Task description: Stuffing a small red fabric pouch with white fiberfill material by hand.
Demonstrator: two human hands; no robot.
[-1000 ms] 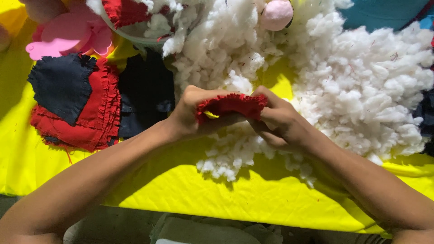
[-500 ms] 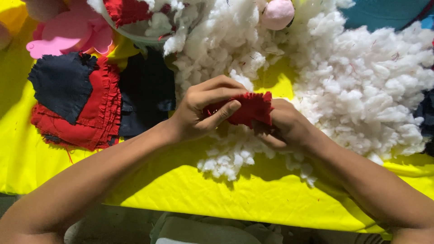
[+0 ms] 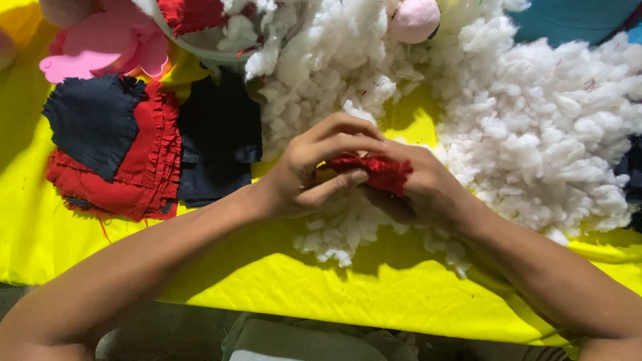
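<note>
A small red fabric piece [image 3: 378, 170] with a frayed edge is pinched between both hands above the yellow cloth [image 3: 281, 294]. My left hand [image 3: 314, 167] grips its left side, thumb below and fingers curled over the top. My right hand [image 3: 428, 190] cups it from the right and underneath. Loose white stuffing fibre [image 3: 535, 127] lies in a big heap behind and under the hands.
At the left lies a stack of red ruffled fabric [image 3: 144, 174] with a dark navy patch [image 3: 93, 120] on top and a black cloth [image 3: 217, 140] beside it. Pink flower-shaped pieces [image 3: 100, 47] sit at the top left, a pink ball [image 3: 414, 20] at the top.
The red piece has been turned and bunched between the hands. My left fingers have shifted over its top, and both hands sit slightly lower on the fibre.
</note>
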